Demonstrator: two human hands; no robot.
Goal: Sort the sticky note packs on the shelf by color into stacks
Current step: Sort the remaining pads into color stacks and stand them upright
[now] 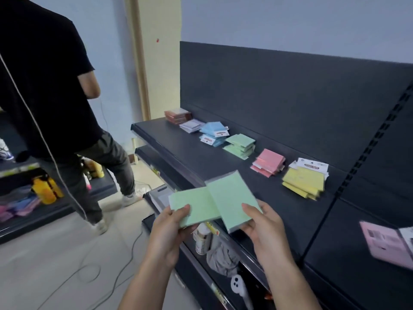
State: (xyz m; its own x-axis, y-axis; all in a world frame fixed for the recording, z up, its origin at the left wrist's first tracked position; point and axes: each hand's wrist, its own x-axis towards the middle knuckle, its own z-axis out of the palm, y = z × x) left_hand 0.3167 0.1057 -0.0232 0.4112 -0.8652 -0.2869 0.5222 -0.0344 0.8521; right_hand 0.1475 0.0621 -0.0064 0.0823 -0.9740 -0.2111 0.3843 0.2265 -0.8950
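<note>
Grips a green pack point(192, 205) in the left hand point(171, 231), thumb on top; pinches a second pack point(230, 198), overlapping the first, in the right hand point(263, 229).

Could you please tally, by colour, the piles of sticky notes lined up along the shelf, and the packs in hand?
Dark red pile: 1
White pile: 1
Blue pile: 1
Green pile: 1
Pink pile: 1
Yellow pile: 1
Green packs held: 2, in left hand and right hand
Total: 6 piles, 2 held packs
</note>
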